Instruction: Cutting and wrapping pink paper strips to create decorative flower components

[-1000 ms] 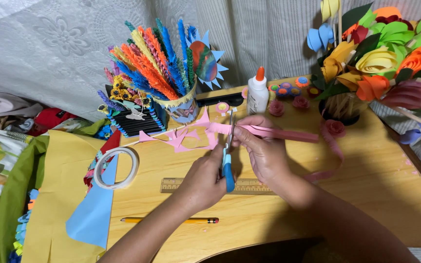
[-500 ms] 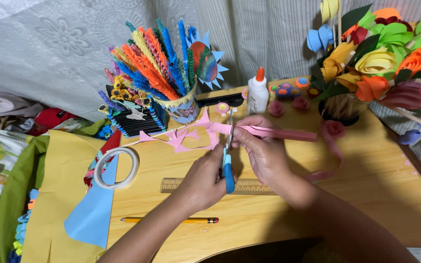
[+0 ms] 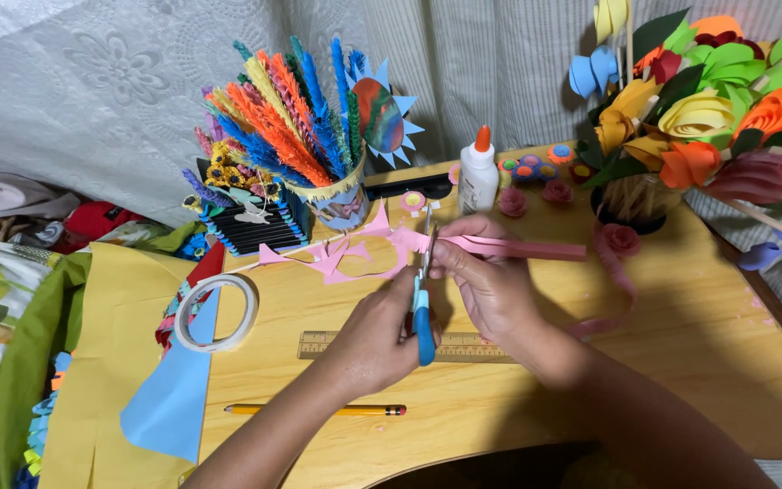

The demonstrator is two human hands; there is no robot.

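Change: hardly any; both hands stay put over the table (image 3: 681, 344).
Strip: pink paper strip (image 3: 518, 246) runs left-right, pinched by right hand (image 3: 491, 285) fingers.
Scissors: blue-handled scissors (image 3: 423, 299), gripped by left hand (image 3: 377, 340), point far, crossing the strip's left end.

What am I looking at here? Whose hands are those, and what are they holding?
The camera sits on a person's head and looks down, so you see that person's own two hands over a wooden table. The left hand holds blue-handled scissors. The right hand holds a pink paper strip at the blades. On the table lie a ruler, a pencil, a roll of tape, a glue bottle, pink paper scraps and a vase of paper flowers.
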